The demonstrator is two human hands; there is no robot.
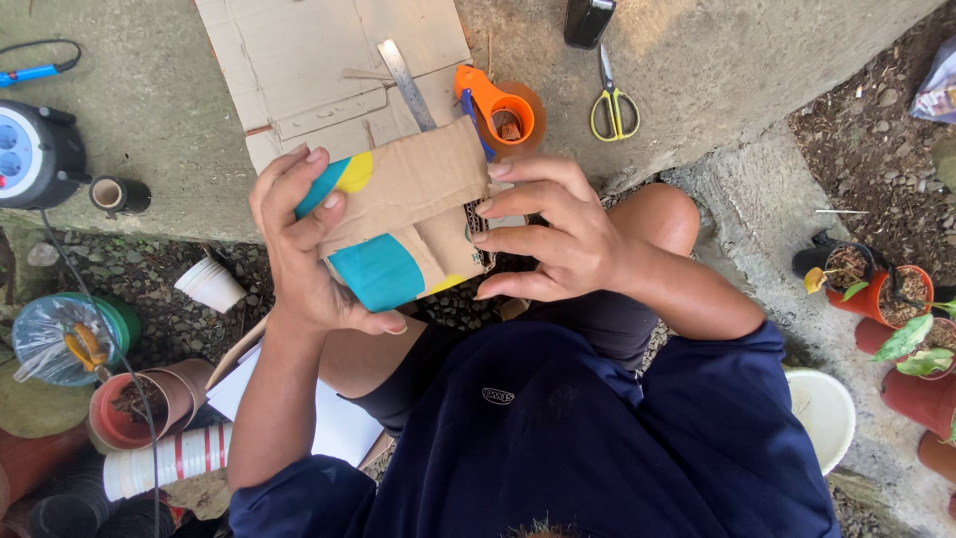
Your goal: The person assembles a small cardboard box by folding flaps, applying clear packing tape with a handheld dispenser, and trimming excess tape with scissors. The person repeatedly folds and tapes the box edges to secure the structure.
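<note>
While both hands grip it, left hand [299, 249] and right hand [558, 239] fold painted cardboard piece [398, 224]; next move likely needs creasing flap flat.

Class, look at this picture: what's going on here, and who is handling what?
A person seated outdoors holds a folded cardboard piece painted teal and yellow. The left hand grips its left end; the right hand pinches its right edge. On the concrete slab beyond lie flat cardboard, a metal ruler, an orange tape dispenser and yellow-handled scissors.
</note>
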